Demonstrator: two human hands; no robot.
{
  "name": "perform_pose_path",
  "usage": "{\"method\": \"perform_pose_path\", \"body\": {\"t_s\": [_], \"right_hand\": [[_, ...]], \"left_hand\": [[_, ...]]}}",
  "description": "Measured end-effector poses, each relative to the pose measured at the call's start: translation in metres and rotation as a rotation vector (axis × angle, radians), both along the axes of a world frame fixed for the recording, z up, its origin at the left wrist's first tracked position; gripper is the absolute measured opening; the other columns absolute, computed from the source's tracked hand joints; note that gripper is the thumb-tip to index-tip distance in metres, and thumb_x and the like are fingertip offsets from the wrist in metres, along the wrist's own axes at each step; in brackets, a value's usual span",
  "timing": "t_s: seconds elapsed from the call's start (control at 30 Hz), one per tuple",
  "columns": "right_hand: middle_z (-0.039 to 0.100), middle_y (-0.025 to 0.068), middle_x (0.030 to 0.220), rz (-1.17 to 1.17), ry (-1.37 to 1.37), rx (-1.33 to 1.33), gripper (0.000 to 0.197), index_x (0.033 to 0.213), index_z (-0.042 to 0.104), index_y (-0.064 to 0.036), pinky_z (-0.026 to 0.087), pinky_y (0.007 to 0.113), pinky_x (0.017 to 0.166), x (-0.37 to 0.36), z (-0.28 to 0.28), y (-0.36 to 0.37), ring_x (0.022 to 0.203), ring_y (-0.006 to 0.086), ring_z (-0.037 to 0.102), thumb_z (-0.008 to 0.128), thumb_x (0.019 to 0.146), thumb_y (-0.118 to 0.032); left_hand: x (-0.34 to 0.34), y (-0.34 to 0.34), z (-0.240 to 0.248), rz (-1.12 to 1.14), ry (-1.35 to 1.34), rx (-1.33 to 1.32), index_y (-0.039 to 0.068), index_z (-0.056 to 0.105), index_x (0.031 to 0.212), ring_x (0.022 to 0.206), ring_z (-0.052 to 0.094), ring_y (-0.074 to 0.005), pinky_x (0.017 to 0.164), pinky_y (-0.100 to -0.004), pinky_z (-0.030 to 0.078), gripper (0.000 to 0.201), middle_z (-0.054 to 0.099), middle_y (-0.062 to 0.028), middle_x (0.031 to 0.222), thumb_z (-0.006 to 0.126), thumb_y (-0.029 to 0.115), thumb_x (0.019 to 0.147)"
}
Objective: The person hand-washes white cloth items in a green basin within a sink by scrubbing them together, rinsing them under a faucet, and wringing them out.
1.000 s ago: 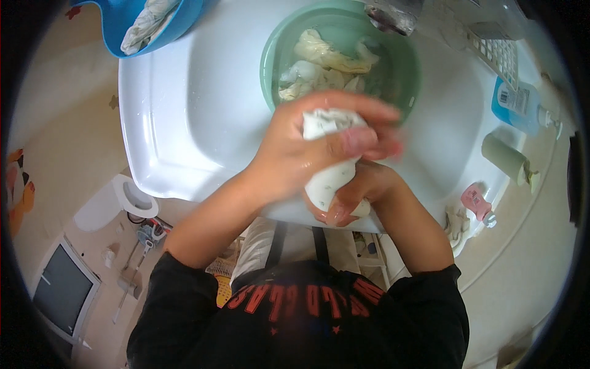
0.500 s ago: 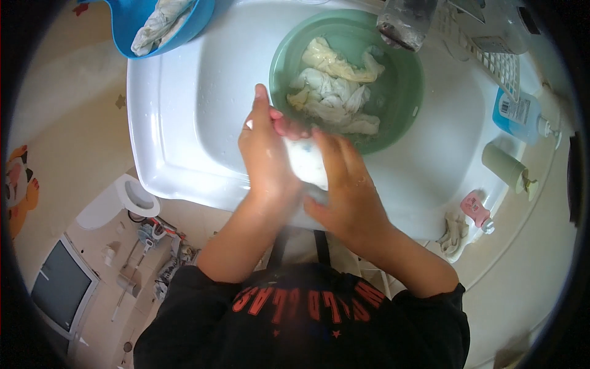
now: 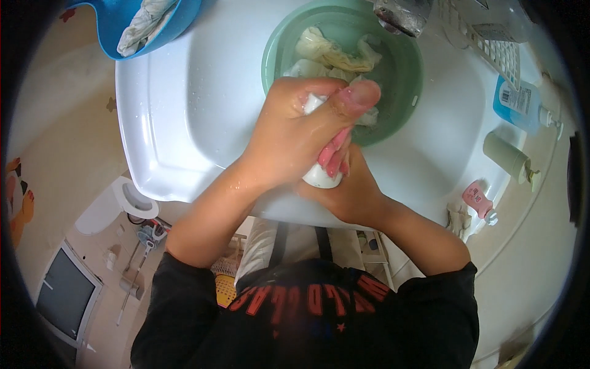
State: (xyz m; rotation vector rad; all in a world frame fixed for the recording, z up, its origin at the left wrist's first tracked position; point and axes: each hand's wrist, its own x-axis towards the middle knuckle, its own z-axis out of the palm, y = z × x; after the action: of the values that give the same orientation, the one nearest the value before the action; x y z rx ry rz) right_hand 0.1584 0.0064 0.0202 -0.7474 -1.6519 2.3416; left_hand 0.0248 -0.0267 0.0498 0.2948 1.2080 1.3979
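Note:
Both my hands are wrapped round a smooth, wet white thing [image 3: 324, 178] with a rounded lower end; its kind I cannot make out. My left hand [image 3: 289, 132] lies over it from above, closed, with the thumb pointing right. From below and to the right, my right hand [image 3: 356, 194] closes on it, partly hidden behind the left. The middle of the white thing is covered by fingers. Just beyond the hands stands a green basin [image 3: 402, 120] of water. Pale wet cloths [image 3: 341, 56] lie in it, some hidden by my left hand.
The basin stands in a white sink [image 3: 157, 123]. A blue tub [image 3: 107, 34] with a twisted pale cloth [image 3: 144, 24] is at upper left. Along the right edge are a blue pump bottle [image 3: 516, 104], a pale green bottle [image 3: 507, 154], a pink bottle [image 3: 476, 197] and a crumpled cloth [image 3: 458, 220].
My left hand has turned and closed over the white thing, reaching farther over the basin. My right hand has swung below it and closed. The whole view has shifted slightly.

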Motion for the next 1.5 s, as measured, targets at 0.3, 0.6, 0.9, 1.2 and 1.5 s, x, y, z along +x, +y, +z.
{"method": "perform_pose_path", "body": {"t_s": [0.3, 0.6, 0.9, 1.2, 1.5], "right_hand": [[0.05, 0.0049, 0.062, 0.204, -0.091, -1.139, 0.01, 0.079, 0.055, -0.0049, 0.032, 0.028, 0.046, 0.015, -0.008, 0.01, 0.048, 0.0145, 0.043, 0.062, 0.072, -0.002], [0.058, 0.0013, 0.086, 0.031, -0.217, -0.264, 0.026, 0.095, 0.059, -0.0026, 0.046, 0.027, 0.068, -0.005, 0.001, 0.032, 0.079, 0.0112, 0.056, 0.066, 0.069, -0.004], [0.051, 0.0029, 0.061, 0.052, 0.098, -1.014, 0.026, 0.09, 0.055, -0.0049, 0.035, 0.027, 0.046, 0.015, -0.008, -0.005, 0.05, 0.013, 0.048, 0.069, 0.067, -0.004], [0.056, 0.009, 0.069, 0.421, -0.233, -0.601, 0.025, 0.086, 0.061, 0.0012, 0.043, 0.03, 0.056, -0.003, 0.002, 0.046, 0.061, 0.019, 0.055, 0.066, 0.08, -0.022], [0.039, 0.005, 0.143, 0.137, -0.057, 1.488, 0.06, 0.133, 0.047, -0.028, 0.021, 0.063, 0.109, 0.026, 0.0, -0.001, 0.135, 0.035, 0.033, 0.071, 0.078, -0.029]], "left_hand": [[0.007, 0.014, -0.017, -0.125, 0.06, 0.033, 0.001, 0.05, 0.058, 0.045, 0.049, -0.0084, 0.046, -0.0247, 0.041, 0.049, 0.049, -0.002, 0.05, 0.057, 0.031, 0.096], [0.015, 0.022, -0.02, 0.081, 0.004, 0.049, -0.004, 0.062, 0.113, 0.072, 0.067, -0.0158, 0.065, -0.0257, 0.053, 0.026, 0.071, -0.0122, 0.091, 0.061, 0.006, 0.089], [-0.006, 0.019, 0.005, -0.418, 0.02, 0.098, -0.004, 0.067, 0.105, 0.067, 0.067, -0.0151, 0.068, -0.0271, 0.055, 0.028, 0.071, -0.0112, 0.083, 0.071, 0.012, 0.082], [-0.002, 0.009, -0.029, 0.267, -0.372, -0.288, 0.011, 0.044, 0.067, 0.042, 0.042, -0.0152, 0.045, -0.0333, 0.044, 0.043, 0.034, 0.0004, 0.048, 0.059, 0.04, 0.094], [-0.01, 0.002, -0.022, 0.813, -1.04, -0.232, 0.018, 0.05, 0.063, 0.058, 0.056, -0.02, 0.061, -0.0346, 0.051, 0.04, 0.046, 0.0013, 0.053, 0.05, 0.036, 0.099]]}}
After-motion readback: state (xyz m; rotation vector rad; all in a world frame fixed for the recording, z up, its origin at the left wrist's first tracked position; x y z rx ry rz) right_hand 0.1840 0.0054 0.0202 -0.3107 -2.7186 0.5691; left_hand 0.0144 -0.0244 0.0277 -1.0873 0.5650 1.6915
